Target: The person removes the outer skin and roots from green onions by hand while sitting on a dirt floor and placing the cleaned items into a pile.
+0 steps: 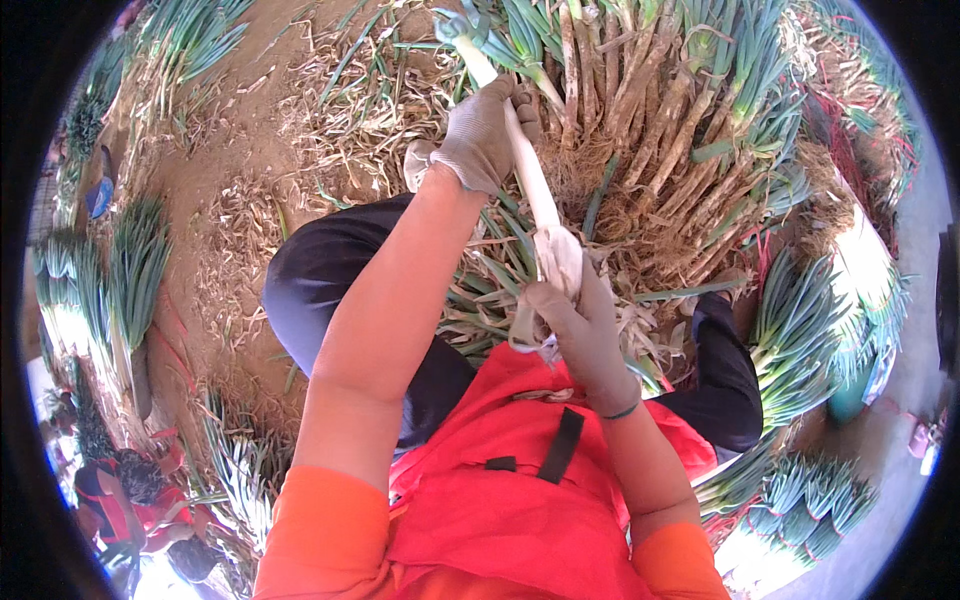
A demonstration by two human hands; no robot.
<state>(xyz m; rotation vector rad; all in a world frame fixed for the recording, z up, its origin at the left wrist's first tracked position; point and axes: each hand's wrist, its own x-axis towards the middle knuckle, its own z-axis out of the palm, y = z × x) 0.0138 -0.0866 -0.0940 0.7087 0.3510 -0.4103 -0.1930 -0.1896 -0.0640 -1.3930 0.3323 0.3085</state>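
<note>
A long Welsh onion (534, 174) slants across the middle, its white stalk bare and its green top pointing away from me. My left hand (484, 139), in a knitted work glove, is wrapped around the upper stalk. Lower down, my right hand (585, 330), also gloved, grips the stalk's near end, where pale outer skin (557, 259) is bunched up. The fingers hide part of that end. Just beyond lies a heap of unpeeled Welsh onions (664, 135), their stems brown and their roots dry and tangled.
Dry husks (337, 135) and cut green leaves (480, 311) litter the ground around my legs. Onion bundles (799, 330) stand at my right, with others (139, 270) at the left. Other people (135, 495) are at the lower left. A red apron (510, 517) covers my lap.
</note>
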